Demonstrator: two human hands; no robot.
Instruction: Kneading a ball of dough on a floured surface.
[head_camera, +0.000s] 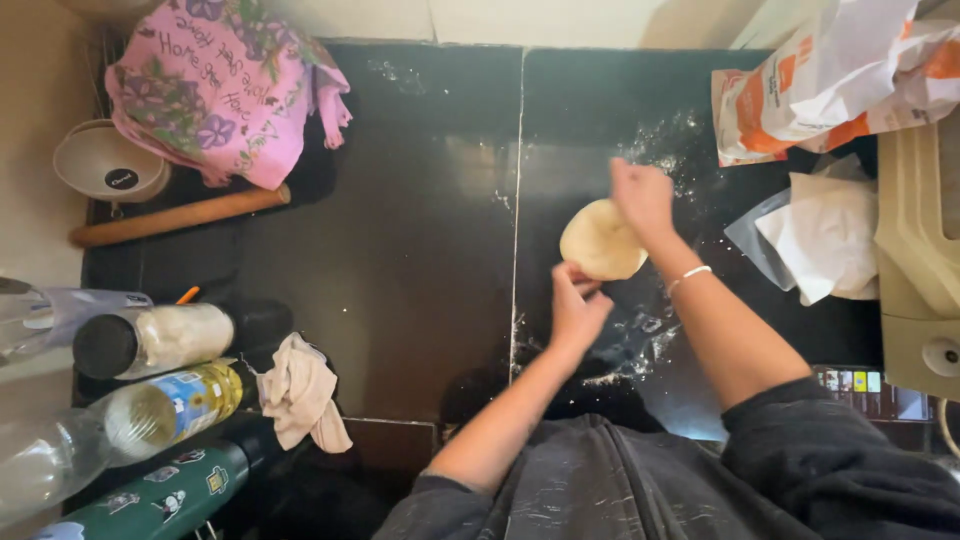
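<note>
Both hands close on a pale round dough disc (600, 240) at frame centre: left hand (577, 305) pinches its lower edge, right hand (643, 197) grips the upper right edge. It hangs over the floured black counter (420, 250).

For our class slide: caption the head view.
Left hand and right hand shape dough on a floured black counter.

dough (601, 240): pale cream | counter (400, 260): glossy black | cloth (220, 85): pink, purple floral | flour bag (830, 80): white-orange
</note>
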